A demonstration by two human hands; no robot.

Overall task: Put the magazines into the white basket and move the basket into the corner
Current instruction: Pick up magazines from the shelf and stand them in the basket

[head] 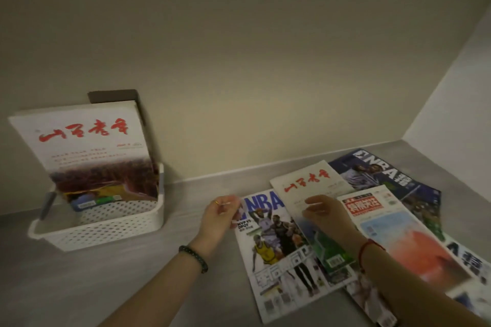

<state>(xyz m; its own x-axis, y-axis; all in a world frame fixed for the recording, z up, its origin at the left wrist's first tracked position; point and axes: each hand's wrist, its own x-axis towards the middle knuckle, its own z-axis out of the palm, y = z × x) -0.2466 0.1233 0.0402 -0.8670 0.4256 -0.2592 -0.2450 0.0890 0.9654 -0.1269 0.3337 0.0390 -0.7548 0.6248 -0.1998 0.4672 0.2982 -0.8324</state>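
My left hand (220, 216) pinches the top corner of the NBA magazine (276, 247), lower middle. My right hand (329, 215) lies on the red-letter magazine (305, 180) beside it, but I cannot tell if it grips. The white basket (106, 228) sits at the left, with one tall magazine (82, 141) standing inside.

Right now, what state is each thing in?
Basket, on the counter, holding upright magazines.
NBA magazine, flat, corner pinched by left hand.
Red-title magazine, flat, under right hand, whose grip is unclear.
Other magazines, flat, overlapping.
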